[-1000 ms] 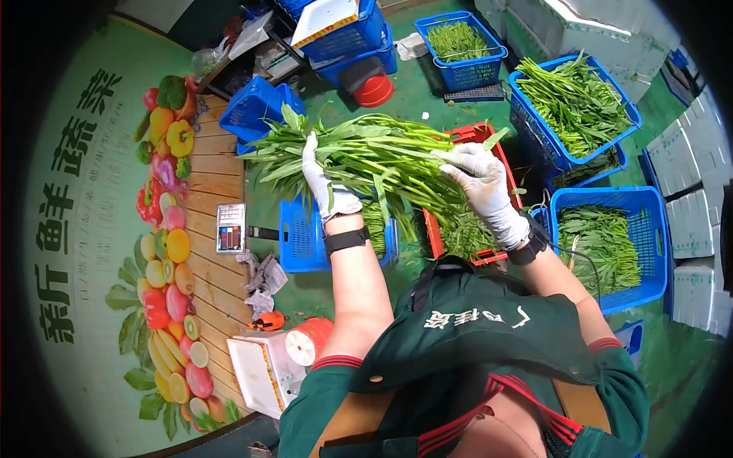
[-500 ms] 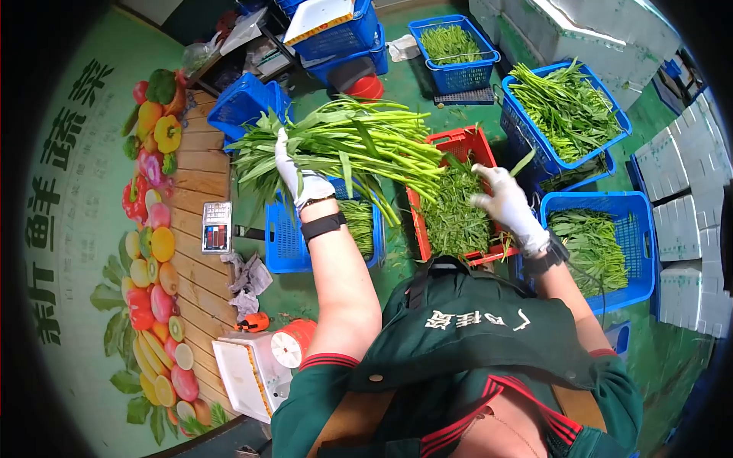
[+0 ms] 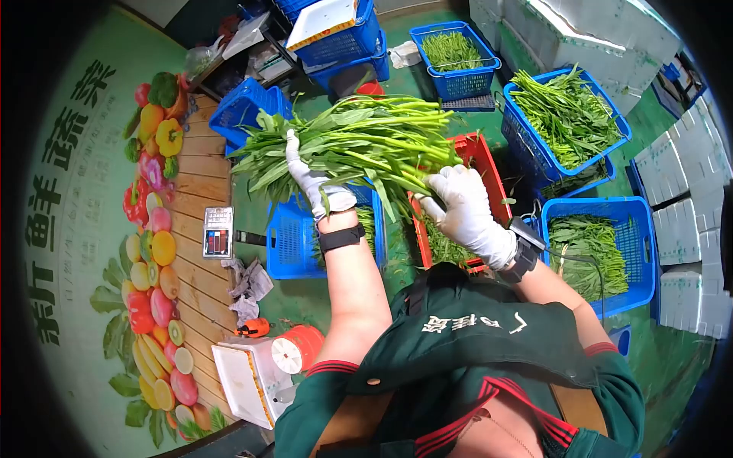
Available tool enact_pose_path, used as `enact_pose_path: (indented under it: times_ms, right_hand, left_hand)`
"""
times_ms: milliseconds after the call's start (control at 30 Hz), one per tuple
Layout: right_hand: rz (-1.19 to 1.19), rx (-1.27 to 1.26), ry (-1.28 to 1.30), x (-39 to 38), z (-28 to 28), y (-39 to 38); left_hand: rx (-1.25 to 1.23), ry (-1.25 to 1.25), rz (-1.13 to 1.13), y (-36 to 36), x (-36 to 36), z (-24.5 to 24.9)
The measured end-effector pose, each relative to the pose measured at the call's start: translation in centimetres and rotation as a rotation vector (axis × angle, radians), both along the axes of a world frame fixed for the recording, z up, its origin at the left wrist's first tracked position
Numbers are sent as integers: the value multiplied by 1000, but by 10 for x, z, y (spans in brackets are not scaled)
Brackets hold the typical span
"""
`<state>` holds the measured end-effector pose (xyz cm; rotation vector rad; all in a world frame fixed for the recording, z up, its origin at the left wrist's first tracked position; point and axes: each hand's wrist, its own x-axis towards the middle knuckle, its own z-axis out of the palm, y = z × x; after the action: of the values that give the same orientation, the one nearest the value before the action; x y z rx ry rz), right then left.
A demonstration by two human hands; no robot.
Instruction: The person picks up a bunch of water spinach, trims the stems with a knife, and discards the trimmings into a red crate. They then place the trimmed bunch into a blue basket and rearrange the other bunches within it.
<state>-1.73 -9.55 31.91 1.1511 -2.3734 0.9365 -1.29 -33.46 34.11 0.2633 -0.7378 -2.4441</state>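
A large bundle of long green stems and leaves [image 3: 359, 137] lies across my left hand [image 3: 311, 177], which wears a white glove and is wrapped round the leafy end. My right hand [image 3: 467, 210], gloved too, is closed at the stem ends on the bundle's right side. Beneath that hand is a red crate [image 3: 495, 172] with loose leaves [image 3: 447, 248] inside. Under the left wrist stands a blue basket [image 3: 294, 252] with more green stems in it.
Blue baskets of greens stand at the back [image 3: 462, 82], upper right [image 3: 538, 156] and right [image 3: 641, 244]. White foam boxes [image 3: 683, 183] line the right side. A scale [image 3: 217, 231], a red bucket [image 3: 304, 343] and a white lidded box [image 3: 240, 382] are at the left.
My right hand has moved left and up from above the red crate's leaves to the stem ends and closed on them. The bundle has shifted slightly right and its stems lie more level.
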Motion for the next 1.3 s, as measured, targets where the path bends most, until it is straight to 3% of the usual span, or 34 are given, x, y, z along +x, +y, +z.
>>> enact_pose_path:
  times_ms: [100, 200, 300, 367, 400, 500, 567, 600, 700, 767, 833, 867, 1000, 1033, 1067, 1100, 1167, 1200, 1233, 1300]
  right_hand:
    - [10, -106, -10, 6, 0, 2]
    - [-14, -153, -100, 3, -1, 0]
    - [-20, -233, -96, -5, 7, 4]
    - [114, -263, -439, -15, 9, 11]
    - [92, -221, -789, -18, 15, 14]
    - [-91, -78, -373, -10, 25, 15]
    - [-84, 69, -351, -4, 19, 17]
    - [-107, 22, -473, -4, 7, 18]
    - [-176, 108, -441, -8, -16, 29]
    - [-199, 23, -386, -7, -35, 37]
    - [-127, -77, -831, -15, -47, 51]
    - [-133, -149, -888, -19, -58, 56]
    - [-123, -168, -891, -28, -82, 68]
    - [-133, -39, -907, -30, -69, 67]
    - [-141, 90, -920, -33, -61, 64]
    - [-145, 84, -919, -41, -63, 61]
    - [-27, -221, -1080, -50, -73, 54]
    - [288, -558, -1000, -37, -42, 46]
    - [368, -625, -1289, -37, -37, 39]
    - [640, -853, -1467, -23, -9, 18]
  left_hand:
    - [17, 7, -19, -5, 1, 0]
    - [-32, -40, 120, -1, -1, 1]
    - [24, -35, 65, 6, 3, 8]
    - [35, -2, 47, 11, 5, 11]
    - [26, -11, 53, 8, 4, 9]
    - [18, -30, 66, -4, -2, 6]
    - [3, -31, 102, 1, -2, 5]
    - [3, -27, 110, 5, 0, 9]
    - [-33, -8, 142, -2, 0, 7]
    - [-2, 3, 134, 0, 8, 16]
    - [-17, 80, 96, -18, 11, 5]
    - [-7, 98, 87, -25, 14, 3]
    - [-29, 189, 48, -42, 19, -6]
    - [-33, 192, 49, -43, 18, -6]
    - [-51, 116, 196, -40, 15, -10]
    - [-54, 118, 190, -39, 15, -10]
    - [-28, 219, 43, -38, 20, -13]
    - [-15, 271, -33, -37, 21, -15]
    - [-1, 321, -111, -38, 20, -17]
    - [-58, 183, 10, -32, 16, -19]
